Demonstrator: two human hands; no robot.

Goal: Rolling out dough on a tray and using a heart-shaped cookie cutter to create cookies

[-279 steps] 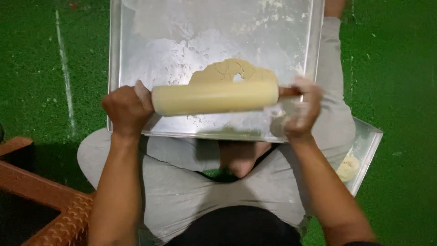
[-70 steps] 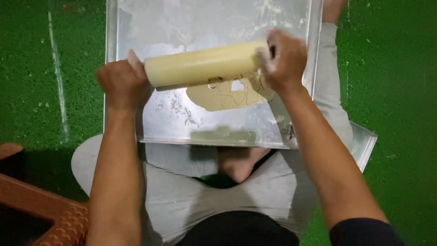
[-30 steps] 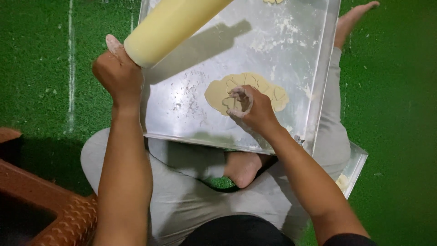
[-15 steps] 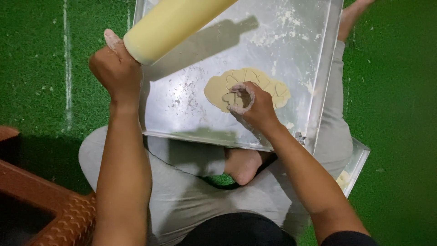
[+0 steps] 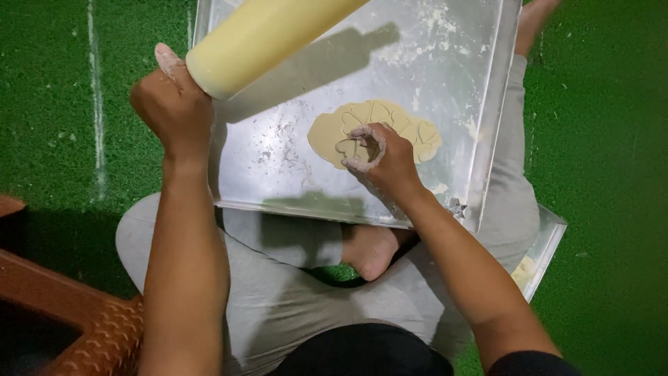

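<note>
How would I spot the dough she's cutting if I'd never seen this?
Find the big metal tray resting on the seated person's lap over green turf. On its right half lies the dough, under the right hand. It is the only flat, pale tan sheet there, marked with heart outlines.

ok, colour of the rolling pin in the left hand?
Pale cream-yellow cylindrical rolling pin, head view.

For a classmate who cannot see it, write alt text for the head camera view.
A seated person's right hand presses a small cutter into flat dough marked with heart shapes, on a floured metal tray across their lap. Their left hand holds a pale rolling pin raised over the tray's corner, above green turf.
</note>
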